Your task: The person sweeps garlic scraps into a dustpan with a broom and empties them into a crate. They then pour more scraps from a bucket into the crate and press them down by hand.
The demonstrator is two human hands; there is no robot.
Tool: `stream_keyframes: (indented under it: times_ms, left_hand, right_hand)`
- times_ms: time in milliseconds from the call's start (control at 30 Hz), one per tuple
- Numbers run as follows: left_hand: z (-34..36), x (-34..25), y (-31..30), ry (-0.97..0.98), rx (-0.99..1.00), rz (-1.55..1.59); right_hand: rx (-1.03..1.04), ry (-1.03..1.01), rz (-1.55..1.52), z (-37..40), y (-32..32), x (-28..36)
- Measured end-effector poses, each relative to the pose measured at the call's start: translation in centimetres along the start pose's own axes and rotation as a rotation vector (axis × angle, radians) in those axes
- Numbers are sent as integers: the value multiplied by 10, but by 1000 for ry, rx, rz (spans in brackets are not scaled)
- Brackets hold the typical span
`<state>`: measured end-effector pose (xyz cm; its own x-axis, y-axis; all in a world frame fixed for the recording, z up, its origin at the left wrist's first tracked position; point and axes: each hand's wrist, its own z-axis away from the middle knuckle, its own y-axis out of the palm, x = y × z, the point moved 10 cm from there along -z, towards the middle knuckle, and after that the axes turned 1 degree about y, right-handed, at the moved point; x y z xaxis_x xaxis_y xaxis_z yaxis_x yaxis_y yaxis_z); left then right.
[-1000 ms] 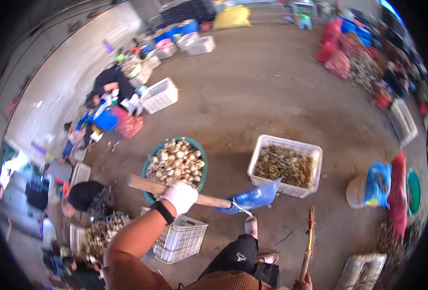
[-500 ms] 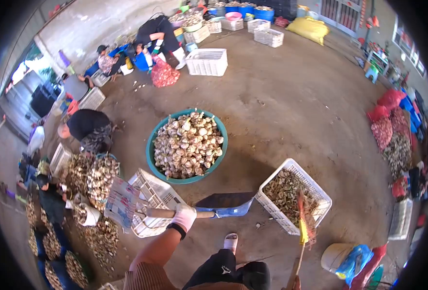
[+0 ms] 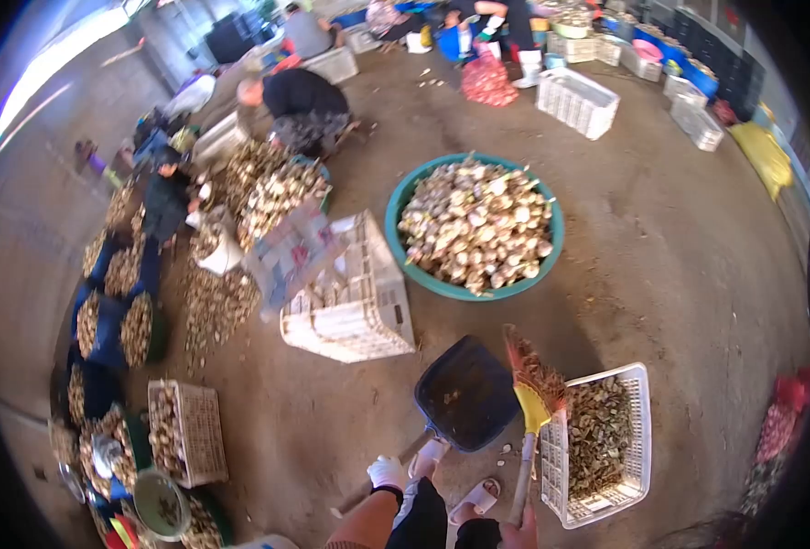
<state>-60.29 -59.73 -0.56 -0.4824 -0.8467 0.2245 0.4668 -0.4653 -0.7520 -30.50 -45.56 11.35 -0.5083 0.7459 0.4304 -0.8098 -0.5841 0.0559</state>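
My left hand, in a white glove, is closed round the wooden handle of a shovel. The shovel's dark, blue-edged blade lies low over the floor in front of my feet, with a little debris on it. At the bottom, my right hand grips the pole of a broom with a yellow collar and reddish bristles. Those bristles are between the shovel blade and a white plastic crate of dry scraps. Beyond them stands a wide green tub heaped with garlic bulbs.
A white crate stands left of the tub, a printed sheet beside it. Garlic piles and a crate of garlic line the left. Several people crouch at the back, near a red mesh sack.
The view has turned left. The shovel has come down from a level hold to the floor, its blade facing up. The broom head has moved from over the scrap crate to beside the blade.
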Motion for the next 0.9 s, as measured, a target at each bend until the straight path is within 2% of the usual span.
stream_keyframes:
  times_ms: [33,67,100,133,167,200,233,333,400,467,500,533,567,600,633,700,733,767,800,867,900]
  left_hand:
    - [-3,7,25,-25,24,22]
    - [-11,13,49,-55,68,86]
    - [-20,21,74,-87,109,147]
    - [-24,28,80,-107,114,215]
    - [-32,37,88,-83,12,403]
    - [-52,40,118,-13,-54,281]
    - [-60,49,127,-47,-37,286]
    - [-83,83,142,-12,-221,468]
    - [-105,103,172,9,-259,482]
    - [-103,123,183,6,-218,550]
    - [-95,135,185,5,-190,585]
    - [-77,156,181,-14,-291,699]
    - [-56,179,182,-32,-401,806]
    - [-36,206,193,-53,-421,932]
    - [-15,237,208,-94,-408,1059]
    - [33,312,246,-237,-400,1184]
    - [57,344,274,-289,-290,1195]
    - [88,388,310,-531,-229,1244]
    - [118,436,314,-602,-129,1249]
    - [178,510,361,-791,-212,1232]
    - [209,541,380,-894,-247,1217]
  right_hand:
    - [21,95,43,-14,5,-19]
    - [-155,-333,158,-13,14,17]
    - [-136,-329,191,-49,28,-6]
    - [-240,-602,103,-82,38,-13]
    - [-330,-865,14,-97,35,-31]
    - [-292,-925,399,-109,59,-39]
    - [-266,-1027,753,-112,87,-42]
    - [-178,-387,179,-183,137,-96]
    - [-223,-313,216,-232,155,-146]
    - [-279,-458,443,-313,170,-205]
    - [-285,-494,496,-326,185,-213]
    - [-292,-531,549,-337,200,-221]
    - [-127,-244,237,-356,228,-250]
    - [32,52,-66,-360,264,-280]
    - [50,57,-25,-356,282,-276]
    - [155,324,-149,-342,329,-285]
    - [-58,288,38,-334,326,-278]
    - [-276,240,223,-322,324,-271]
    - [-260,232,263,-316,345,-277]
    - [-172,75,521,-322,373,-271]
    - [-24,146,559,-353,382,-291]
